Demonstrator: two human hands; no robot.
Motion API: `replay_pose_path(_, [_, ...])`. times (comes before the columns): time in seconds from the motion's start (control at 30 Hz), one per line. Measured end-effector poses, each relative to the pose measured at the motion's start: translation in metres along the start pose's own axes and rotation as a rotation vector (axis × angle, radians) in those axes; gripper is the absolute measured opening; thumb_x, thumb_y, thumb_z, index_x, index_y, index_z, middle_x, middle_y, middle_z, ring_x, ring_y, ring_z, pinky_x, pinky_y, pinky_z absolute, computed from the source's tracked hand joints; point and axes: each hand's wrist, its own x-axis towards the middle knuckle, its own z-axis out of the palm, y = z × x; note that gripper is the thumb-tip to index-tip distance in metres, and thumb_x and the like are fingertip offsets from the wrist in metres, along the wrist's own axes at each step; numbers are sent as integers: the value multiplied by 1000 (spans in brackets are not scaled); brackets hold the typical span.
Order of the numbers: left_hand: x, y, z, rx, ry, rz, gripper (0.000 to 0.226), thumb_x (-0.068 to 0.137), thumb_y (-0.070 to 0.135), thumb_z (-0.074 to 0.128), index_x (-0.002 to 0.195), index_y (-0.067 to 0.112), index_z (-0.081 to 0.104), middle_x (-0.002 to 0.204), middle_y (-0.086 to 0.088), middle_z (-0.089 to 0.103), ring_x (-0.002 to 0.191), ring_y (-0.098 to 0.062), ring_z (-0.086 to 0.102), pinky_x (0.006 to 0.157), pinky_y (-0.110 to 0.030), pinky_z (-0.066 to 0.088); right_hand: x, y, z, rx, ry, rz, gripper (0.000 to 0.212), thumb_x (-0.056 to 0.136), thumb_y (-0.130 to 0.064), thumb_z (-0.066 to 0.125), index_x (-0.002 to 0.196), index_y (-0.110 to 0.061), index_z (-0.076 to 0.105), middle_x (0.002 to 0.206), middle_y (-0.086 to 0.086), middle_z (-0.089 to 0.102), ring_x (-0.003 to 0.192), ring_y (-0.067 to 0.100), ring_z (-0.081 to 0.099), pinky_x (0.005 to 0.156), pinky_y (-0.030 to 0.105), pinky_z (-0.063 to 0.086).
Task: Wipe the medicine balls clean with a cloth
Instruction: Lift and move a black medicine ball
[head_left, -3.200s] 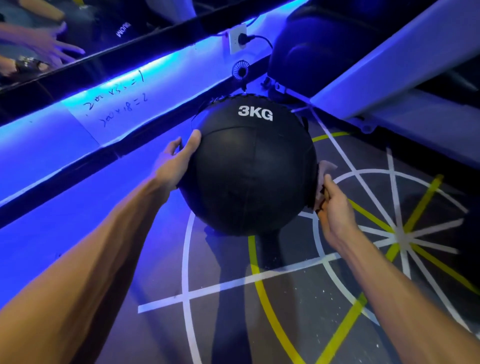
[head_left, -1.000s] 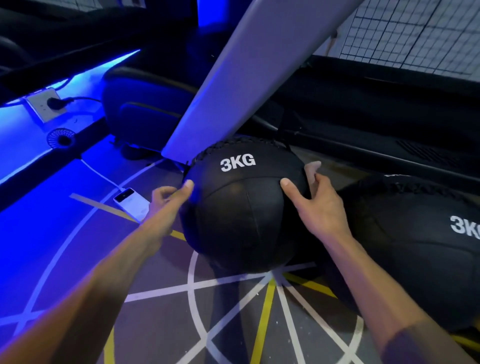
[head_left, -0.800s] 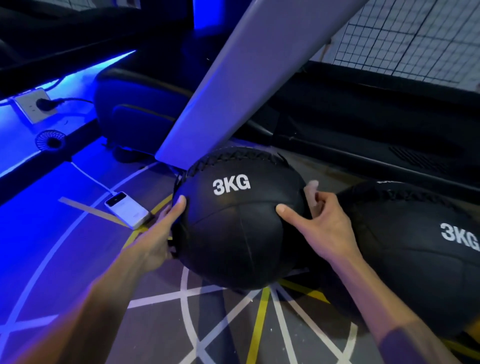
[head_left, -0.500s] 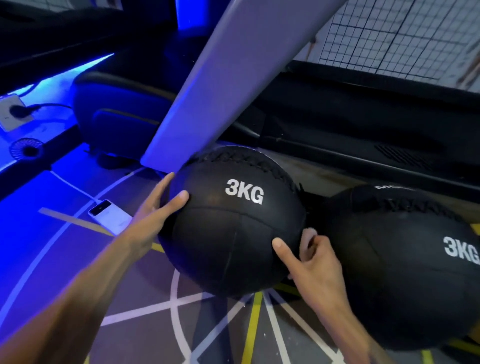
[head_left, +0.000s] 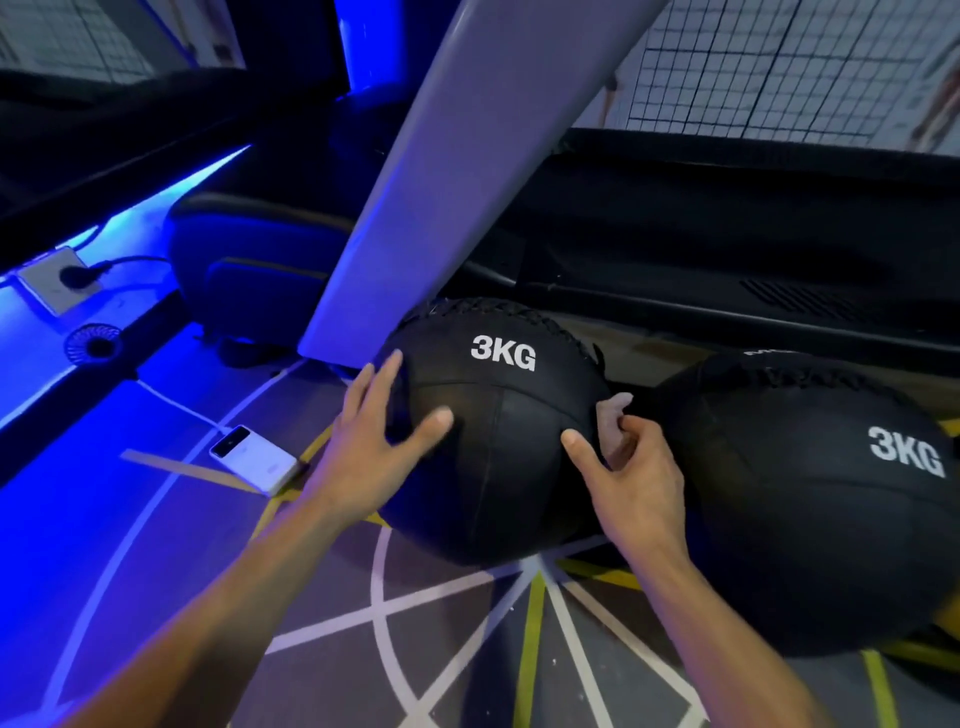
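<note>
Two black 3KG medicine balls on the marked floor, hands on the nearer one.

The left hand (head_left: 371, 447) lies on the left ball (head_left: 498, 431), fingers spread wide. The right hand (head_left: 631, 467) pinches a crumpled cloth (head_left: 613, 415) against that ball's right side, thumb extended. The second ball (head_left: 810, 499) sits just right of it; a white phone (head_left: 254, 460) lies to its left.

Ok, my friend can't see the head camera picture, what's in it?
The left hand rests on a black 3KG ball on the floor while the right hand holds a cloth beside it. Another ball sits right.
</note>
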Motion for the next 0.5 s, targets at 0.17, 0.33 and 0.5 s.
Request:
replay_pose_path(0.17, [-37, -6, -3, 88, 59, 144, 75, 88, 61, 60, 156, 48, 31, 168, 13, 16, 154, -10, 21, 123, -43, 29, -19, -1, -17, 186, 17, 65, 33, 86, -34, 80, 109, -35, 57, 99, -7, 69, 91, 15, 69, 75, 33, 55])
replay_pose_path(0.33, [-71, 0, -12, 136, 69, 216, 41, 97, 41, 64, 138, 41, 58, 150, 23, 45, 138, -6, 46, 105, -32, 47, -60, -6, -44, 635, -170, 208, 11, 101, -19, 62, 108, -19, 71, 100, 6, 77, 87, 22, 73, 70, 37, 54])
replay_pose_path(0.5, [-138, 68, -14, -137, -114, 139, 13, 101, 28, 64, 107, 35, 72, 106, 24, 73, 100, 2, 68, 82, -14, 50, -122, -27, -88, 756, -358, 193, 19, 101, -24, 58, 112, -19, 73, 109, 18, 74, 97, 30, 70, 87, 47, 50])
